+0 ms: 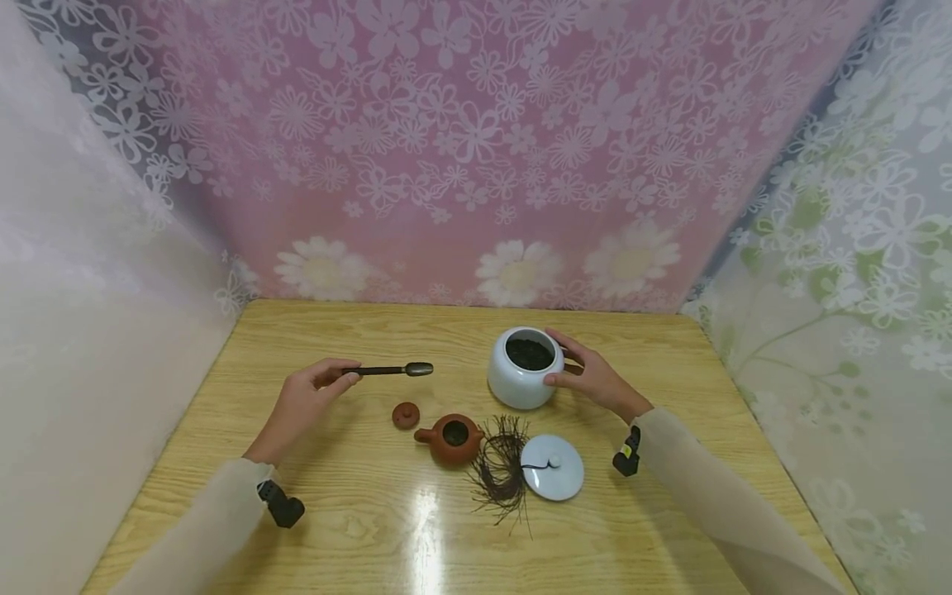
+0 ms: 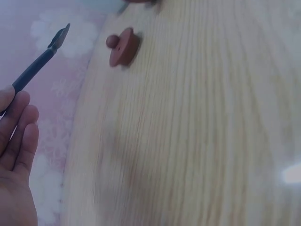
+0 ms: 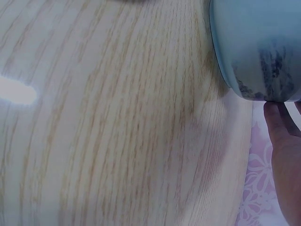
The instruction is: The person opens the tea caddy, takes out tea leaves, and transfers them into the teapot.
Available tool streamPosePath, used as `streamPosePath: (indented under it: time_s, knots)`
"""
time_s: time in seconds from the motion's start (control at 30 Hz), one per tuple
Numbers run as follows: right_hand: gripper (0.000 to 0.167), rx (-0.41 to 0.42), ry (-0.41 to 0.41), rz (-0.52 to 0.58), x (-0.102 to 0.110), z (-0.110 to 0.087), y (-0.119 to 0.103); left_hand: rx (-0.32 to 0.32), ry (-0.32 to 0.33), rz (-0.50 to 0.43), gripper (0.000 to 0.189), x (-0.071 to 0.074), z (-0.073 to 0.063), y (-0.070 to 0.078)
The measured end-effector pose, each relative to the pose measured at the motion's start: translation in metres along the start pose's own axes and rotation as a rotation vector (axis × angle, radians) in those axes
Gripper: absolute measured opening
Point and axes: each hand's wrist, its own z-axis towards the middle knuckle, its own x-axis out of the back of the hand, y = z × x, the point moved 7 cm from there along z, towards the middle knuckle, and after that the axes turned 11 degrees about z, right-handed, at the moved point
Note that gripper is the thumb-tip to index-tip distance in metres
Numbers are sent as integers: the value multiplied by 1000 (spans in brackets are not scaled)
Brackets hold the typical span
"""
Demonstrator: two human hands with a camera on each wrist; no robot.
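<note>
My left hand (image 1: pixel 308 398) pinches the dark handle of a small tea scoop (image 1: pixel 387 370) between thumb and fingers, its metal bowl pointing right, above the table. In the left wrist view the scoop (image 2: pixel 33 70) has nothing visible in its bowl. My right hand (image 1: pixel 598 382) grips the right side of a white ceramic jar (image 1: pixel 516 388), thumb in front and fingers behind. Dark tea leaves (image 1: pixel 530 354) lie inside the jar, which tilts slightly toward me. A dark painted pattern shows on the jar's side (image 3: pixel 273 70) in the right wrist view.
A reddish-brown clay teapot (image 1: pixel 452 454), its top uncovered, stands mid-table with its small lid (image 1: pixel 405 416) to the left. On the right lies a white jar lid (image 1: pixel 561 483), a cord at its knob, beside a bundle of dark thin strands (image 1: pixel 500 475). Patterned curtains (image 1: pixel 476 149) enclose the table.
</note>
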Motion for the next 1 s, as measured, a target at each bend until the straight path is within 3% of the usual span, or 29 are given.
streamPosePath:
  time_s: [0.23, 0.5, 1.0]
  knots:
    - [90, 1, -2, -1, 0, 0, 1, 52, 59, 2, 51, 16, 8, -27]
    - [91, 2, 3, -1, 0, 0, 1, 103, 110, 48, 48, 30, 9, -56]
    - [90, 17, 4, 19, 0, -1, 2, 152, 119, 120, 44, 37, 0, -79]
